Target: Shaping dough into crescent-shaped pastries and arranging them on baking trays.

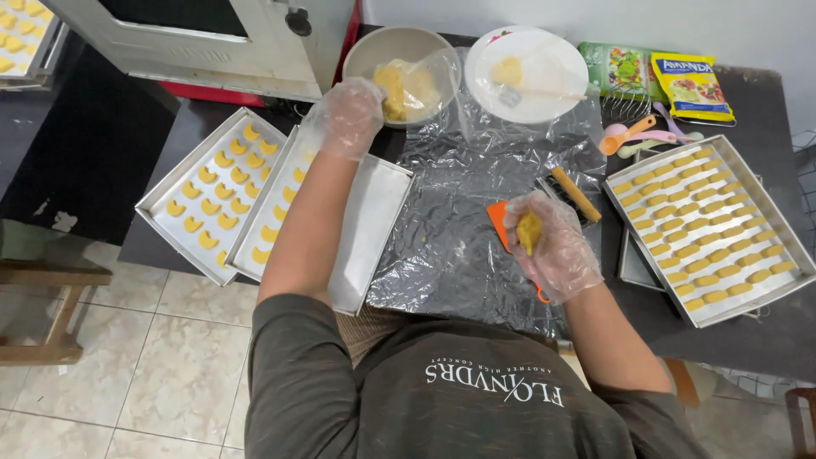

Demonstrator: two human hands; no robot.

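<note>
Dark worktop [110,153], right hand [552,242] clenching dough lump [529,231], left hand [347,117] (gloved) open beside bowl [374,44]

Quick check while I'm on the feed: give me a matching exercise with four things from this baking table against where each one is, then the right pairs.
Things:
1. lump of yellow dough
2. beige bowl
3. tray of log-shaped cookies
4. white plate

Places:
A. far right of the table
B. top of the table, right of the bowl
C. in the gloved right hand
D. just beyond the gloved left hand

Pairs: 1-C, 2-D, 3-A, 4-B
</note>
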